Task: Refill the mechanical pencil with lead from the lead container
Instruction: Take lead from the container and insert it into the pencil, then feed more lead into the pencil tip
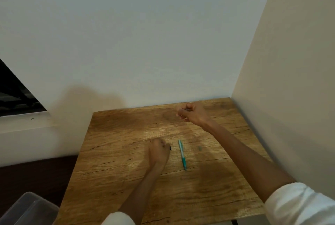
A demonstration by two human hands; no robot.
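On the wood-grain tabletop (126, 179), a slim teal-and-white plastic mechanical pencil (182, 154) is seen lying flat, its length running from about twelve o'clock down to six o'clock, with the darker teal grip and tip at the six o'clock end. Just beside it, at its nine o'clock, the left hand (159, 153) is rested on the table with the fingers curled shut; a small black object (170, 148), perhaps a cap, is glimpsed at the fingertips, though whether it is gripped cannot be told. Well apart, toward one o'clock near the back edge, the right hand (192, 114) is held in a loose fist around something small and pale that is mostly hidden; it may be the lead container, but this cannot be confirmed.

The pencil is judged light, stiff and smooth, and liable to roll if nudged. It would best be taken at the teal grip section, where the hold is surest. The leads are expected to be very thin and brittle, so only light pressure should be used.
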